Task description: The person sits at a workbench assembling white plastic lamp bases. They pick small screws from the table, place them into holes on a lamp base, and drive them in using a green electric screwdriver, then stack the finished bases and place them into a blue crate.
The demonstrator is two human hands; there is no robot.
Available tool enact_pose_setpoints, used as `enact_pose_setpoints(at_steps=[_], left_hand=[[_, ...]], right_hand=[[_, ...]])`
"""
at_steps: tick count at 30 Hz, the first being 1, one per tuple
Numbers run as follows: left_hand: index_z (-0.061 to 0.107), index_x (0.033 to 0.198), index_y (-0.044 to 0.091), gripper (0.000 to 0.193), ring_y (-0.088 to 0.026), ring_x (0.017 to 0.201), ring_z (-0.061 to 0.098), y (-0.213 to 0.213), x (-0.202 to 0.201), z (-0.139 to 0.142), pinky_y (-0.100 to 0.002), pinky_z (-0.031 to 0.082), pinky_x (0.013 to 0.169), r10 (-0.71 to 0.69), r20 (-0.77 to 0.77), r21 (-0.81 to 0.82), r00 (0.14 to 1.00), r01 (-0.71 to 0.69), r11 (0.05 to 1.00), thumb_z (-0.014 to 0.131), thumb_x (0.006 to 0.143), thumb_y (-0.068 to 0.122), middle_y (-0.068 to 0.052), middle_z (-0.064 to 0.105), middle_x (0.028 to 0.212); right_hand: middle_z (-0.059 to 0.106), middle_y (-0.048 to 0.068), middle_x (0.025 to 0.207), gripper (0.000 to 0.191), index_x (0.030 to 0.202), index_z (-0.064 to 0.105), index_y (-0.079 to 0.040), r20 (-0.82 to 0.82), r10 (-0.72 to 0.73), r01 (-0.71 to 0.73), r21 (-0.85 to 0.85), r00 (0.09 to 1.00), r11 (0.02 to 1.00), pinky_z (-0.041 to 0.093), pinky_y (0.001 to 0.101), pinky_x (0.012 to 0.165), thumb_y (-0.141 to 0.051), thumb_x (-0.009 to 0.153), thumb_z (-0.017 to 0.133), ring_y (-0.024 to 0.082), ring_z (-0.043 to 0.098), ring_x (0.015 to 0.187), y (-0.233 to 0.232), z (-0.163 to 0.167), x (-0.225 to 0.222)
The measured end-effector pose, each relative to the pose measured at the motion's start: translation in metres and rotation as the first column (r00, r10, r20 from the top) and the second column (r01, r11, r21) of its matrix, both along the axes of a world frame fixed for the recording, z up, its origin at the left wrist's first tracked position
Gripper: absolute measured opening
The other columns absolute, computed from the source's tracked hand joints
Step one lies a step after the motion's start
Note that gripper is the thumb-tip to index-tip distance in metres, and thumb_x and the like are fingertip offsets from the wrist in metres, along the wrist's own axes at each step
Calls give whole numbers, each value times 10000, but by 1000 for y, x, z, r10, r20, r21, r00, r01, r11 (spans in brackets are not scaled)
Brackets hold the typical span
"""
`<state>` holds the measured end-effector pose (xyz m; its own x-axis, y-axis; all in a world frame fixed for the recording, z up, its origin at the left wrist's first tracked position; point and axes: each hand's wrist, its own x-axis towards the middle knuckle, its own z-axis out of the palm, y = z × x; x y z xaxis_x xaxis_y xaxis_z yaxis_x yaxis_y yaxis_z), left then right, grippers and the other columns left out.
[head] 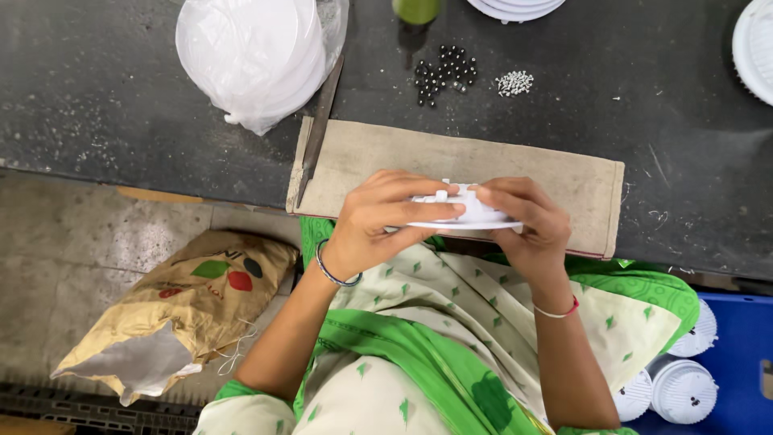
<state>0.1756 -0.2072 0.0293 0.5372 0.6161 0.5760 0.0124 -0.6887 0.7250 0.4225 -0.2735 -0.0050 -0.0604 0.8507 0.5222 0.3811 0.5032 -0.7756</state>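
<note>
White plastic part (471,213), a round flat piece with small raised tabs on top, sat pinched between both hands at the near edge of the bench. Left hand (378,225) gripped its left side, thumb along the rim, fingers curled over the top. Right hand (523,221) clamped the right side, fingers folded over the top, thumb underneath. Fingertips of the two hands nearly met over the part's middle. Left wrist wore a dark bangle (334,274); right wrist a thin red and white band (557,311).

The part was held just above a tan cloth mat (386,157) laid flat on the dark workbench (97,89); whether it touched the mat could not be told. A narrow metal strip (320,121) lay along the mat's left edge. Beyond the mat: a small heap of dark beads or balls (443,72) and beside it a smaller heap of silvery bits (514,82). A stack of white discs in a clear bag (254,52) stood at far left of the bench. A green object (415,10) and more white round pieces (515,6) sat cut off at the top edge.

Under the hands, a lap in green and cream patterned cloth (451,322). Left on the floor, a crumpled brown sack (177,310). Lower right, a blue crate (737,354) with white ribbed round housings (683,391).
</note>
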Motion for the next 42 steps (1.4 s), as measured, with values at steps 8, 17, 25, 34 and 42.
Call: enact_pose_setpoints(at_steps=[8,17,25,34,42], left_hand=[[763,1176,176,331,-247,1109,743,-4,-1,-4,-358,584,953,-3,17,13,1000,2,1000,829,856,121,-40,743,1229],[765,1141,171,319,-233,1084,751,-7,1,-6,-358,601,980,13,53,-5,998,-13,1000,846,838,109,-33,750,1199],[773,1100,162,299,-235,1071,752,-8,0,-6,-344,585,926,12,64,-21,998,-10,1000,855,819,99,-39,755,1171],[775,1081,167,296,-219,1050,748,-12,-1,-8,-337,569,896,20,47,-10,999,-19,1000,851,800,117,-28,756,1163],[781,1060,172,318,-205,1034,746,-13,-1,-7,-322,545,887,38,28,-15,999,-38,999,858,756,121,-17,763,1150]], right_hand=[[707,112,1159,410,1211,708,-74,40,10,-11,27,999,1000,589,343,908,25,821,792,259,706,1073,-2,5,-5],[720,108,1165,410,1210,703,-79,55,7,-9,35,998,999,595,363,957,-12,819,804,269,710,1092,-3,6,-7],[725,103,1157,451,1203,702,-84,69,-10,7,41,998,999,596,364,965,12,777,811,268,705,1097,-7,6,-9],[720,108,1159,427,1189,699,-74,57,9,-13,61,998,998,588,384,1000,64,790,766,263,705,1092,-10,9,-12],[719,109,1153,408,1168,703,-61,33,12,-14,50,999,999,596,382,999,66,785,758,265,712,1100,-11,10,-13]])
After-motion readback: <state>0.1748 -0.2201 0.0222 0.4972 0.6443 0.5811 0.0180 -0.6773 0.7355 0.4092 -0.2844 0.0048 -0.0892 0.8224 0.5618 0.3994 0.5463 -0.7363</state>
